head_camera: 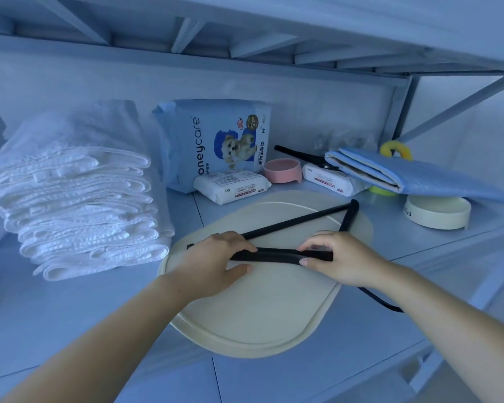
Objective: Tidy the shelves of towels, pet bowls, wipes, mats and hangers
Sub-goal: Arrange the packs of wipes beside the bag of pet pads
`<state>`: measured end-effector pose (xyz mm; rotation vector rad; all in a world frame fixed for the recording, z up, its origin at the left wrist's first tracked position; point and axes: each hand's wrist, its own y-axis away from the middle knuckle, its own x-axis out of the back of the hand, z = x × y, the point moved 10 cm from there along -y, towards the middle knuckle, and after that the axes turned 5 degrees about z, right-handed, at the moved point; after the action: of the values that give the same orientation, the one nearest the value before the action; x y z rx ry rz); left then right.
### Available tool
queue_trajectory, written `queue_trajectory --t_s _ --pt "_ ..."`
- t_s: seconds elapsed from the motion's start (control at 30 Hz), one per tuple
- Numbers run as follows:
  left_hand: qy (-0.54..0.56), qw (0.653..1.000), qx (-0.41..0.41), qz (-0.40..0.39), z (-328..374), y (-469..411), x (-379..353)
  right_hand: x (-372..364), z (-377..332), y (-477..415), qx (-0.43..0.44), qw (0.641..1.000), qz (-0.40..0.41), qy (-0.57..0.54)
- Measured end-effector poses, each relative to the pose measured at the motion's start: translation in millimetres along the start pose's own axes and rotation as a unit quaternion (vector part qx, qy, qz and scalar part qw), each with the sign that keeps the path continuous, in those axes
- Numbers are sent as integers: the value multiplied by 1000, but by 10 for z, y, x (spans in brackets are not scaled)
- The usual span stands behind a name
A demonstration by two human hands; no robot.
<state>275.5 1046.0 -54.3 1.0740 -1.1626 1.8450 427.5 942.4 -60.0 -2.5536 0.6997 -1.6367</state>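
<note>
Two hands are on one black hanger (277,255). The left hand (216,257) has its fingers curled over the thick, matte bar with the thumb tucked under it. The right hand (338,257) pinches the other end between thumb and fingertips. The hanger's thin rod runs up and away to a rounded corner, and its hook curls out below the right wrist.

All of this is over a smooth, cream, oval mat (245,321) with a raised rim, lying flat on the pale shelf (56,330).

To the left stands a tall stack of white towels (79,199), folded, with ribbed, nubbly edges. Behind the mat a glossy blue-and-white bag of pet pads (213,138) stands upright, with a soft white wipes pack (232,186) lying against its foot.

Beside that sits a round pink bowl (282,170), then a second wipes pack (329,178) with another black hanger (300,154) across it. A folded, quilted blue pad (413,175) rests tilted over a round cream bowl (437,213). A yellow ring (396,149) pokes up behind the pad.
</note>
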Motion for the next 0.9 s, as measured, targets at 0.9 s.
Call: queue_trajectory --t_s 0.9 --pt "-66 941 323 75 -673 -777 -112 -60 252 -1408 169 980 -104 -27"
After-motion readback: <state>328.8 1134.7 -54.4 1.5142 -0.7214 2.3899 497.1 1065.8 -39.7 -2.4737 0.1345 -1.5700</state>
